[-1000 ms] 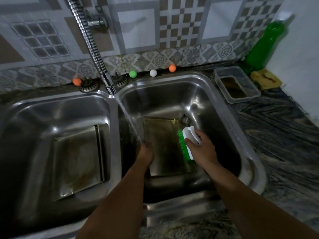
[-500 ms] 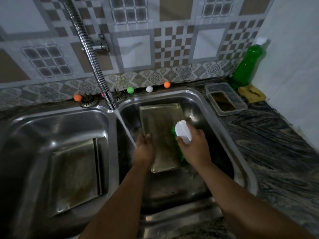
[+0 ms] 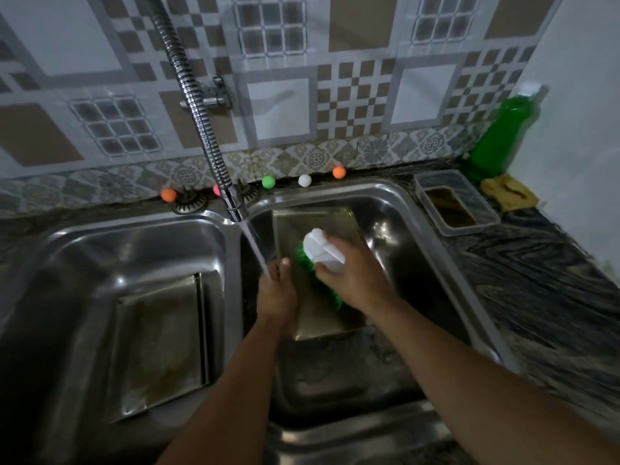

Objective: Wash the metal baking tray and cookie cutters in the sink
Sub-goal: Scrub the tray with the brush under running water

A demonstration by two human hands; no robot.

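Double steel sink (image 3: 436,263), dim light. Metal baking tray (image 3: 322,223) stands in the right basin, tilted, long axis running from the near basin floor up toward the back wall; far short edge leans at the rear rim, near edge low.

Left hand (image 3: 276,297) grips the tray's left long edge, fingers curled over it, under the stream from the faucet (image 3: 198,105).

Right hand (image 3: 352,276) wraps a scrub brush (image 3: 320,253), white handle up, green bristles pressed on the tray face.

Second tray (image 3: 161,344) lies flat in the left basin, long axis also near to far.

Green bottle (image 3: 503,132) in the back right corner; label probably faces away, no writing readable. Clear plastic container (image 3: 456,203) just beside the sink rim.
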